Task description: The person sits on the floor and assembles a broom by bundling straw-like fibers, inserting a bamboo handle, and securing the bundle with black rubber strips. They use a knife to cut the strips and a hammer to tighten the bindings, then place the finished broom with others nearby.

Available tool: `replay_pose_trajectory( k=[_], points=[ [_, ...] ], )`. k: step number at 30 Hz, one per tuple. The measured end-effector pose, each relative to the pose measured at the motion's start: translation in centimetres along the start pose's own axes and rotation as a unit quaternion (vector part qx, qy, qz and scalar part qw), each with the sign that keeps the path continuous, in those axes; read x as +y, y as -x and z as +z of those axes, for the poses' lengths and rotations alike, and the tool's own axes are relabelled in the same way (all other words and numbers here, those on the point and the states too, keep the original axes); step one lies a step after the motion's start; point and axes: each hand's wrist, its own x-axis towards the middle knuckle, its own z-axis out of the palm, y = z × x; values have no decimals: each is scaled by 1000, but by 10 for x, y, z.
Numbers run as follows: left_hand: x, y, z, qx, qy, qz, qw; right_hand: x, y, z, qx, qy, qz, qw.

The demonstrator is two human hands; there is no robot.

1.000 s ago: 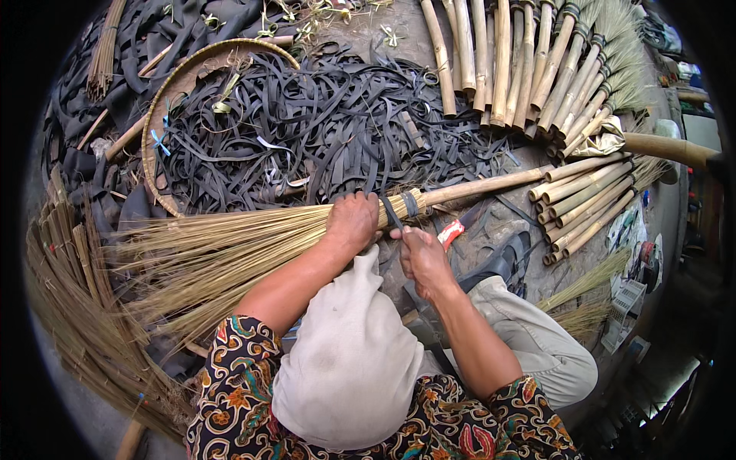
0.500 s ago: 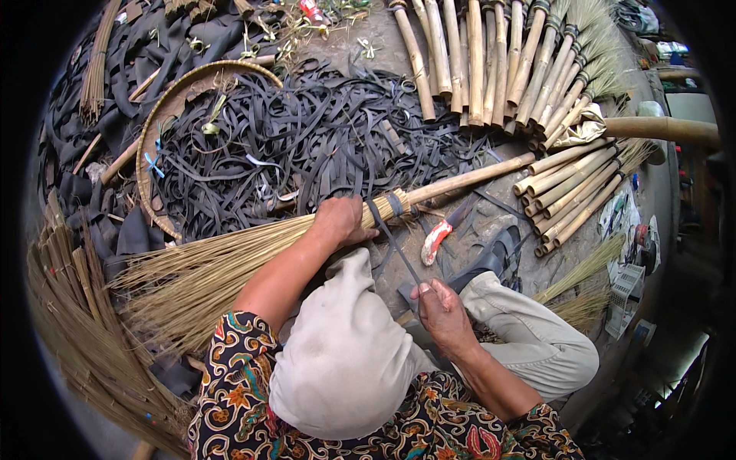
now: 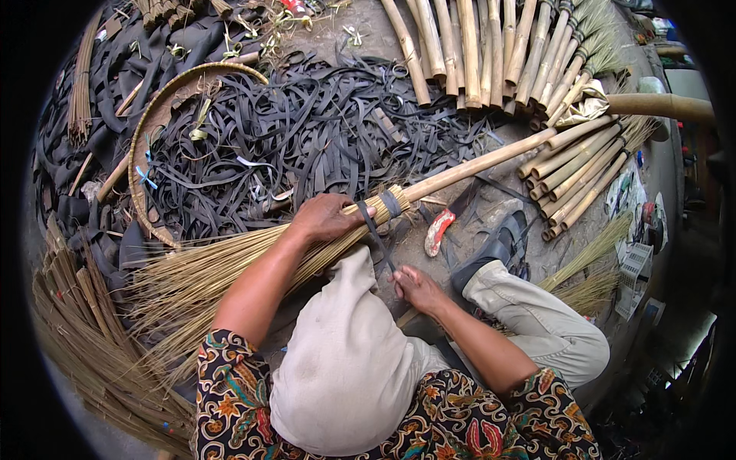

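Observation:
A broom of stiff straw-coloured sticks [image 3: 230, 270] lies slantwise before me, its bamboo handle [image 3: 483, 163] reaching to the upper right. Over the bundle, just left of the bound end, my left hand [image 3: 328, 218] is closed around the sticks. A dark rubber strip [image 3: 376, 234] runs across the sticks beside that hand and down toward me. Its lower end is pinched in my right hand [image 3: 418, 290]. Another dark band [image 3: 390, 203] encircles the sticks near the handle. Right of the strip, a knife [image 3: 438, 233] with a red-and-white grip lies on the ground.
Dark rubber strips [image 3: 307, 138] heap over a round woven tray [image 3: 138, 138] beyond the broom. Bamboo-handled brooms [image 3: 491, 57] are stacked at the upper right, with more handles [image 3: 575, 172] below. Long stick bundles [image 3: 92, 337] lie left. My sandalled foot [image 3: 502, 241] rests near the knife.
My right hand has moved up and left, closer to the broom, still pinching the strip. My left hand has shifted left and turned. The broom handle's far end sits higher and farther right.

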Motion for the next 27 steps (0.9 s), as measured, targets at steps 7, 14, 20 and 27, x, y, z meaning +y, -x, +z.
replay_pose_trajectory(
  k=[7, 14, 20, 27],
  points=[
    [-5, 19, -11, -204, 256, -2, 945, -18, -115, -21, 86, 307, -246, 915],
    [1, 7, 4, -113, 227, -10, 967, -77, -93, -55, -13, 435, -59, 898],
    [23, 12, 24, 72, -15, -55, 996, -150, -56, -82, 66, 404, -201, 890],
    [25, 17, 26, 105, -37, -29, 993, -169, -98, -61, 77, 542, -265, 794]
  ],
)
